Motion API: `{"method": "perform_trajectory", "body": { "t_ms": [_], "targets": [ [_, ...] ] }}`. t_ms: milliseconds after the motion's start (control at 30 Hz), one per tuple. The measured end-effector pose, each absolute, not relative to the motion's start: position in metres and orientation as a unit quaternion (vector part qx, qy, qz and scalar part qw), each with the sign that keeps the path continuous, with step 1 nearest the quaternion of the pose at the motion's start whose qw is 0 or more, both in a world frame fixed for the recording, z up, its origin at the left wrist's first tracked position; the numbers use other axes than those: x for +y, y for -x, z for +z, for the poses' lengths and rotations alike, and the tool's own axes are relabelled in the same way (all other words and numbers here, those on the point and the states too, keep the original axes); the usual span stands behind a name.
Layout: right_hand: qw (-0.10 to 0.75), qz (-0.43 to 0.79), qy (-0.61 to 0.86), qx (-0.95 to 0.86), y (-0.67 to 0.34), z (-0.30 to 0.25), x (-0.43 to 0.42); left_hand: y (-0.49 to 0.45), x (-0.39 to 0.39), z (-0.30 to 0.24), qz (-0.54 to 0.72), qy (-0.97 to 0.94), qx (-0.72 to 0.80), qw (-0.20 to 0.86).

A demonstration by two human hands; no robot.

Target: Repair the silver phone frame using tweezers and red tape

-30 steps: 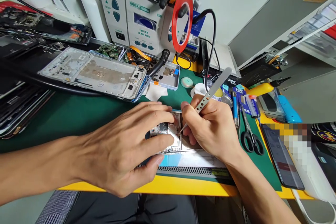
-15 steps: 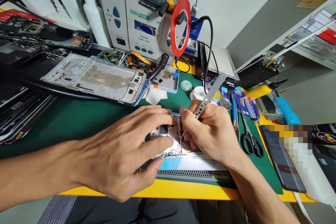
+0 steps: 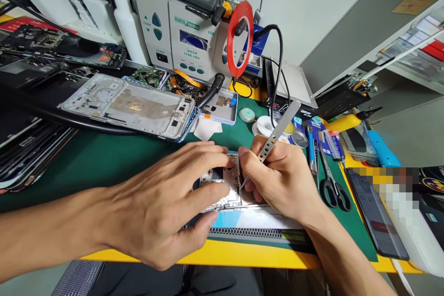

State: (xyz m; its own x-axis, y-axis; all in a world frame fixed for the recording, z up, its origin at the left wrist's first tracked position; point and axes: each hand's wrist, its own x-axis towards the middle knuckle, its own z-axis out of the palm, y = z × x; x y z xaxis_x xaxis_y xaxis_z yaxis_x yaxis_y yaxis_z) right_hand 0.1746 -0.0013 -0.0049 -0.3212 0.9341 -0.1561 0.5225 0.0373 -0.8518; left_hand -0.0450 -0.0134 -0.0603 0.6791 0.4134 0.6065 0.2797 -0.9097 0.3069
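Observation:
An opened phone [image 3: 225, 200] with bare metal and board parts lies on the bench in front of me. My left hand [image 3: 173, 194] is curled over its left part, fingertips on the far side and thumb at the near edge, steadying it. My right hand [image 3: 280, 175] pinches a pair of metal tweezers [image 3: 277, 133] with a row of holes along the handle. Their points reach down to the phone's inner right part. What lies under my left fingers, and whether the tips grip anything, I cannot make out.
Behind stand a grey hot-air station [image 3: 189, 39] and a red tape roll [image 3: 239, 39]. A silver phone frame [image 3: 138, 106] lies left over a black hose. Scissors [image 3: 335, 192], a screwdriver [image 3: 381, 148] and a dark phone [image 3: 376, 217] sit right. A green mat [image 3: 114, 159] covers the bench.
The whole view has shifted slightly, moving things a little down and right. Both hands keep nearly the same pose on the phone and the tweezers.

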Motion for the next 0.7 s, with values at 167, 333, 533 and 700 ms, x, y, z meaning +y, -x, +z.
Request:
{"method": "perform_trajectory", "body": {
  "t_ms": [167,333,533,700],
  "targets": [
    [0.223,0.441,0.533,-0.687,-0.175,-0.005,-0.002,0.045,-0.016,-0.060,0.351,-0.909,0.192,0.114],
    [0.266,0.475,0.521,-0.658,-0.178,0.000,-0.005,0.045,-0.018,-0.058,0.358,-0.899,0.224,0.115],
    [0.273,0.552,0.518,-0.593,-0.192,0.002,-0.013,0.047,-0.023,-0.052,0.350,-0.896,0.252,0.101],
    [0.206,0.557,0.528,-0.607,-0.192,0.001,-0.014,0.039,-0.035,-0.043,0.324,-0.871,0.351,0.116]
  ]
}}
